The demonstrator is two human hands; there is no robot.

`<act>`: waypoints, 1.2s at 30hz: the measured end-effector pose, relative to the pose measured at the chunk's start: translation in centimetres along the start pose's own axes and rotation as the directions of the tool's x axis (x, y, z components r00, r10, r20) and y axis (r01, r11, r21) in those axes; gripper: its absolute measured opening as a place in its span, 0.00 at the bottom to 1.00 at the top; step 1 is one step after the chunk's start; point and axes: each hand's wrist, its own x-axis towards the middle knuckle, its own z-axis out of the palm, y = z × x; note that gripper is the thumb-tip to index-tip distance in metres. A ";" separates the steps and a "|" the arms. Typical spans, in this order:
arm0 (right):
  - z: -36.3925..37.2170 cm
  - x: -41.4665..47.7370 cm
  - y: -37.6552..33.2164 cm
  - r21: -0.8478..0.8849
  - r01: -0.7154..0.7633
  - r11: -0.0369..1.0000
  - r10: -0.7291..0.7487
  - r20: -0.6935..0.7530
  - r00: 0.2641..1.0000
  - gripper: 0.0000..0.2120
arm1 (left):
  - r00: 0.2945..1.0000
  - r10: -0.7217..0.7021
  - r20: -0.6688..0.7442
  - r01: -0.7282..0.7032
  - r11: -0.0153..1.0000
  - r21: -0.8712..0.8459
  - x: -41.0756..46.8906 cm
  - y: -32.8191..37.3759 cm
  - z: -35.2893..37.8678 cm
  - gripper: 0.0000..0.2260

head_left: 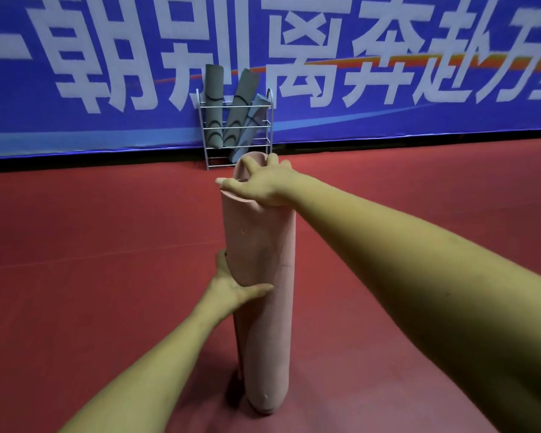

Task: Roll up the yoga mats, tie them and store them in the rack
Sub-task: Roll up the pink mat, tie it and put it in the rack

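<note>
The fingers of the left hand (231, 285) pass behind the upright pink yoga mat (260, 239) and are mostly hidden; only the thumb and the hand's edge show. The right hand (260, 185) covers most of the roll's top end. Both forearms run off the bottom and right edges. The roll and the right hand hide the lower front of the wire rack (205, 120). The dark bands on the grey mats (214, 98) in it are too small to show any knots. The banner (388, 120) has its characters cut off at the top and sides.

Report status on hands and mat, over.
Right hand grips top of pink rolled yoga mat, left hand grips its middle. Mat upright on red floor, no tie visible. Nothing between it and silver wire rack.
</note>
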 end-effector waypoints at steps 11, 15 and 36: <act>-1.7 -0.3 2.6 -0.216 -0.058 0.975 0.060 0.000 0.998 0.46 | 0.990 0.066 0.126 -0.068 0.998 0.008 0.0 0.5 2.5 0.46; -1.4 -0.2 3.7 -0.188 -0.061 0.980 0.066 0.016 0.998 0.43 | 0.988 0.074 0.138 -0.074 0.997 -0.006 -0.2 0.3 3.0 0.50; -2.1 -0.7 6.9 -0.084 -0.003 0.996 0.004 0.019 1.000 0.41 | 0.989 0.068 0.135 -0.074 0.997 0.036 0.4 0.7 5.6 0.45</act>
